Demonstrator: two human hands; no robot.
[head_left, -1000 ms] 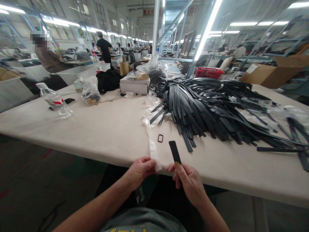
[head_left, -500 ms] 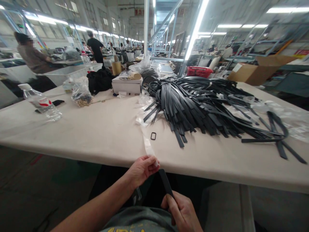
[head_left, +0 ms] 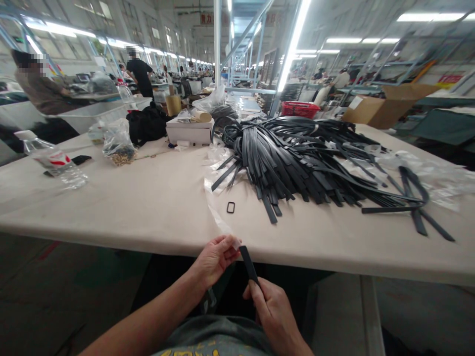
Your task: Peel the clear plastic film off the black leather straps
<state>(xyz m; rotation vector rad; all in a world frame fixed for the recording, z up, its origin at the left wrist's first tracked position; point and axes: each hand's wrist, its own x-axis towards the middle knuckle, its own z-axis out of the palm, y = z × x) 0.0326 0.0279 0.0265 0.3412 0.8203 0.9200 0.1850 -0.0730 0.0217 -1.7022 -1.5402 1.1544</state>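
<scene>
Strap: a narrow black strap (head_left: 248,264) sits low in the frame, centre, just in front of the worktop (head_left: 148,207) edge, its free end tilted up toward the left hand.
Right hand: the right hand (head_left: 272,311) has its grip closed round the strap's lower part, thumb on top.
Left hand: the left hand (head_left: 215,257) pinches the near end of a clear plastic sleeve (head_left: 218,217), which trails back over the worktop; its fingertips lie just beside the strap tip.
Handling: the strap looks light, flat and bendy, yet stiff enough to hold its short free end straight; probably smooth, so a pinch near the tip steers it best. The sleeve looks thin, limp and slippery.
Look: matte black, even width, square-cut end.
Nearby: a small black rectangular ring (head_left: 230,207) lies beyond the hands; a big heap of like straps (head_left: 297,158) fills the centre right.
</scene>
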